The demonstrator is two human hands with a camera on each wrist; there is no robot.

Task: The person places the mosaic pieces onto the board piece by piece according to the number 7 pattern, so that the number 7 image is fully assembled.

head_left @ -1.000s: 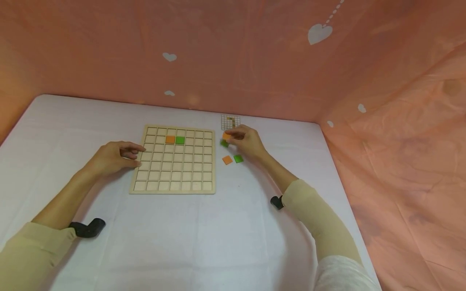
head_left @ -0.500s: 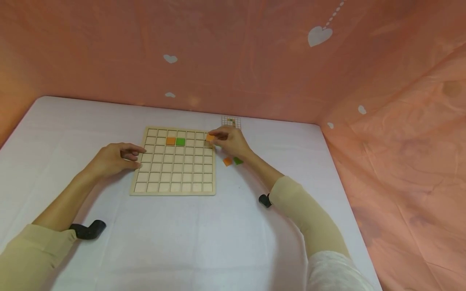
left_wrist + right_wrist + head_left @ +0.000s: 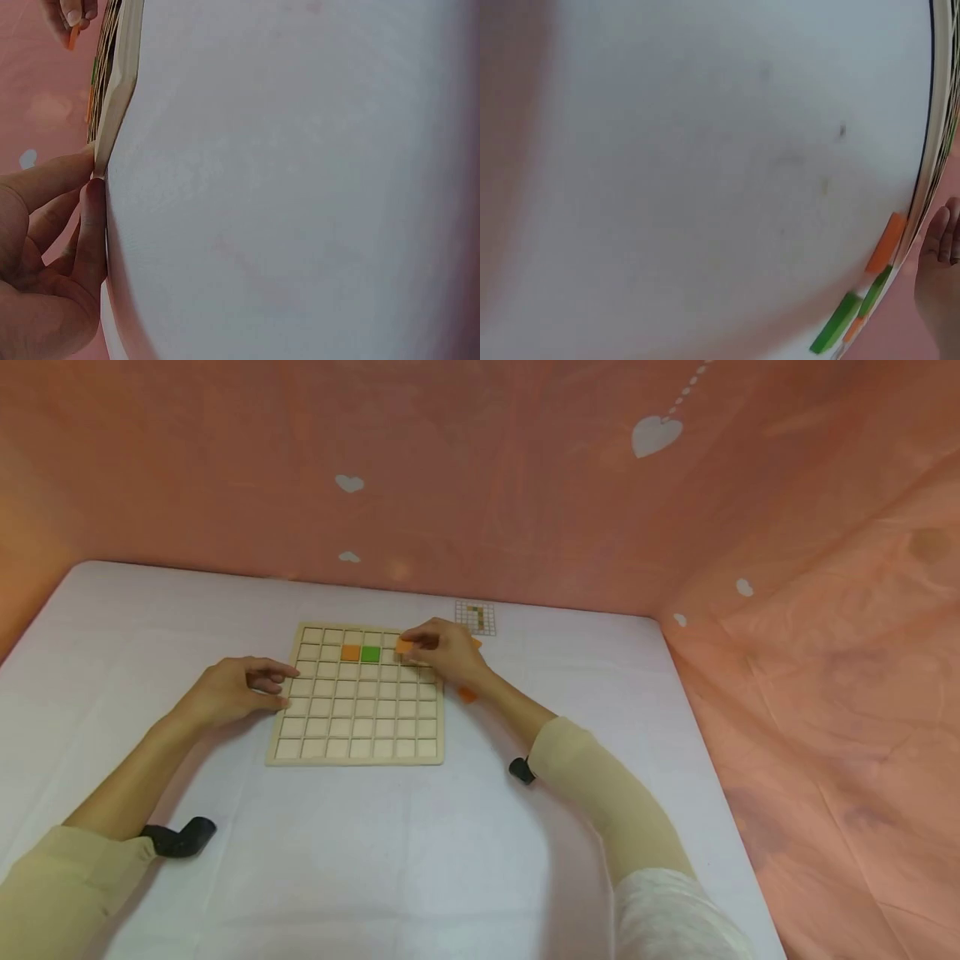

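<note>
A square wooden grid board (image 3: 363,707) lies on the white table. An orange tile (image 3: 350,652) and a green tile (image 3: 371,653) sit side by side in its second row from the far edge. My left hand (image 3: 236,687) rests its fingertips and thumb against the board's left edge; the left wrist view shows them at that edge too. Over the board's upper right part, my right hand (image 3: 450,652) pinches another orange tile (image 3: 403,646) between thumb and fingers. That tile also shows in the left wrist view as an orange tile (image 3: 73,36) held above the board.
Right of the board, loose tiles lie on the table: an orange tile (image 3: 886,241), a green tile (image 3: 835,323) and several others, partly hidden by my right hand in the head view. A small grid pattern card (image 3: 483,617) lies beyond them, near a pink cloth backdrop (image 3: 495,485).
My right hand has moved left with the orange tile, from above the loose tiles to over the board. My left hand stays at the board's left edge.
</note>
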